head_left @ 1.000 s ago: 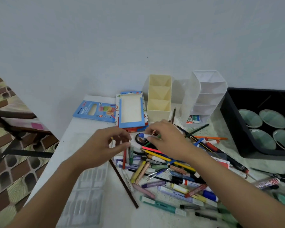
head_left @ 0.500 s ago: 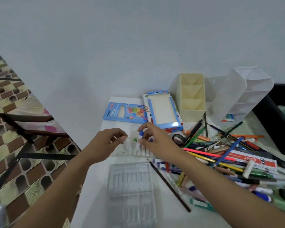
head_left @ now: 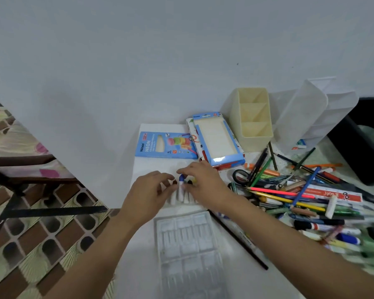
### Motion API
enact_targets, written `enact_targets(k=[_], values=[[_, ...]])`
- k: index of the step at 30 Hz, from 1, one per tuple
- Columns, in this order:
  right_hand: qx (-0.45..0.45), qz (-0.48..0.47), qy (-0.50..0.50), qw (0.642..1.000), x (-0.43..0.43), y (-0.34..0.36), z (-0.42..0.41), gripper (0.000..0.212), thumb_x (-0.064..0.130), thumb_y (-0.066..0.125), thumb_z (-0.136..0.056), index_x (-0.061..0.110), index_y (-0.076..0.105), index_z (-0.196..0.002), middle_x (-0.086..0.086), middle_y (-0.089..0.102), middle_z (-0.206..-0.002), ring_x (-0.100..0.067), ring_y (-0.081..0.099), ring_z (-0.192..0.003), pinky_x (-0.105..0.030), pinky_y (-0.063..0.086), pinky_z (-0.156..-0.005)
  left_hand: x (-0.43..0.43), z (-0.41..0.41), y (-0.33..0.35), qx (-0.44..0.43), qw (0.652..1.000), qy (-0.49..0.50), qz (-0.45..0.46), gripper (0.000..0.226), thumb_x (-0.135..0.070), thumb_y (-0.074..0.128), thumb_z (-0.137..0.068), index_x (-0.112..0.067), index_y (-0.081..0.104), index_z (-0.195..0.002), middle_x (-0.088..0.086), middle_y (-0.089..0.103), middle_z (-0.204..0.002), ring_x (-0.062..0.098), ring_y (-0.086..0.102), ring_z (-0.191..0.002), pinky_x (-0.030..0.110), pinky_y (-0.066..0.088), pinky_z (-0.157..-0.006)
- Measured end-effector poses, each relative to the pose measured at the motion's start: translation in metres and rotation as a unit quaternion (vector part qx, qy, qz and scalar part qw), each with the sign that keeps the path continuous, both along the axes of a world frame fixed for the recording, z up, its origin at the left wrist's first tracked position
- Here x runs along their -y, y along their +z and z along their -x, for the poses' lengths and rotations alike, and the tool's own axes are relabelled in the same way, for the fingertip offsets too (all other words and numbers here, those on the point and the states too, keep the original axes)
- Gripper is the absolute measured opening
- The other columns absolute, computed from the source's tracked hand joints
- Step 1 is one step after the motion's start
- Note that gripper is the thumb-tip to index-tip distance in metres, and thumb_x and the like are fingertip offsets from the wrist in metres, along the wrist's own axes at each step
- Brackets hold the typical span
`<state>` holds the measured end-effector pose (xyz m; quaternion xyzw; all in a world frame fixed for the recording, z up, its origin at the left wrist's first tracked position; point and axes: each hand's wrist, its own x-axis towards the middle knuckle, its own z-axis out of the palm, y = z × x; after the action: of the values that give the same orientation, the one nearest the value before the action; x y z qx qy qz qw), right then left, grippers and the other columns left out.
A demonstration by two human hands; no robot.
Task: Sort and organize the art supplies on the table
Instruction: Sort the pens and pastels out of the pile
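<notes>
The right hand (head_left: 204, 183) pinches a blue-capped tube (head_left: 181, 189) that lies lengthwise, cap toward the wall. The left hand's (head_left: 147, 194) relaxed fingers touch neighbouring tubes (head_left: 173, 200) on the bench (head_left: 151, 167).

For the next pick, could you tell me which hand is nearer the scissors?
Right. The right hand lies just left of the scissors; the left hand sits farther left.

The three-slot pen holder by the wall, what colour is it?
The pen holder is pale cream-yellow, seen best in the head view.
</notes>
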<state>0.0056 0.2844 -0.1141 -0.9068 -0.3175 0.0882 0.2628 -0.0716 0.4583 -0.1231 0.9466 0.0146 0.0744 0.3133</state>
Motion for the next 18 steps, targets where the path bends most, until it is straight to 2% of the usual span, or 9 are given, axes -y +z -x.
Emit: enact_targets(k=[3,7,10,12,15,18], values=[[0.037,0.017,0.015,0.999,0.000,-0.004,0.003,0.037,0.020,0.067,-0.091,0.025,0.067,-0.128,0.003,0.059,-0.115,-0.020,0.044,-0.114,-0.032,0.031,-0.083,-0.008,0.005,0.002,-0.025,0.998,-0.048,0.015,0.036,-0.042,0.072,-0.087,-0.033,0.067,-0.121,-0.019,0.060,-0.096,0.004,0.058,-0.078,0.018,0.048,-0.074],[0.080,0.014,0.027,0.996,0.001,-0.006,0.010,0.026,0.029,0.061,-0.094,0.026,0.072,-0.117,0.012,0.062,-0.110,-0.017,0.048,-0.109,-0.042,0.037,-0.089,-0.017,0.010,-0.003,-0.032,0.994,-0.095,-0.041,0.047,-0.053,0.069,-0.085,-0.035,0.065,-0.128,-0.019,0.057,-0.099,0.004,0.054,-0.086,0.026,0.049,-0.078],[0.084,0.031,0.048,0.995,0.003,-0.005,0.014,0.030,0.038,0.062,-0.091,0.028,0.072,-0.117,0.015,0.062,-0.114,-0.014,0.047,-0.112,-0.045,0.036,-0.093,-0.021,0.008,-0.010,-0.017,0.991,-0.099,-0.090,0.063,-0.076,0.047,-0.084,-0.034,0.068,-0.125,-0.016,0.063,-0.106,0.009,0.055,-0.094,0.033,0.049,-0.081],[0.092,0.056,0.063,0.992,0.005,-0.004,0.014,0.032,0.040,0.064,-0.091,0.028,0.071,-0.120,0.017,0.061,-0.120,-0.013,0.045,-0.116,-0.044,0.035,-0.094,-0.020,0.006,-0.015,-0.010,0.988,-0.099,-0.114,0.074,-0.083,0.028,-0.083,-0.037,0.068,-0.123,-0.016,0.063,-0.112,0.010,0.055,-0.095,0.033,0.045,-0.080],[0.112,0.081,0.077,0.987,0.006,-0.001,0.014,0.031,0.041,0.063,-0.093,0.027,0.071,-0.120,0.016,0.061,-0.124,-0.013,0.044,-0.118,-0.043,0.034,-0.092,-0.018,0.007,-0.019,0.009,0.987,-0.094,-0.129,0.075,-0.082,0.020,-0.086,-0.038,0.069,-0.122,-0.017,0.063,-0.116,0.009,0.053,-0.093,0.031,0.037,-0.077],[0.121,0.092,0.090,0.984,0.007,0.001,0.015,0.031,0.041,0.061,-0.094,0.024,0.070,-0.119,0.014,0.060,-0.127,-0.015,0.043,-0.119,-0.043,0.034,-0.089,-0.018,0.011,-0.023,0.019,0.989,-0.094,-0.116,0.066,-0.078,0.028,-0.088,-0.037,0.070,-0.119,-0.018,0.058,-0.123,0.006,0.048,-0.094,0.032,0.035,-0.080]])
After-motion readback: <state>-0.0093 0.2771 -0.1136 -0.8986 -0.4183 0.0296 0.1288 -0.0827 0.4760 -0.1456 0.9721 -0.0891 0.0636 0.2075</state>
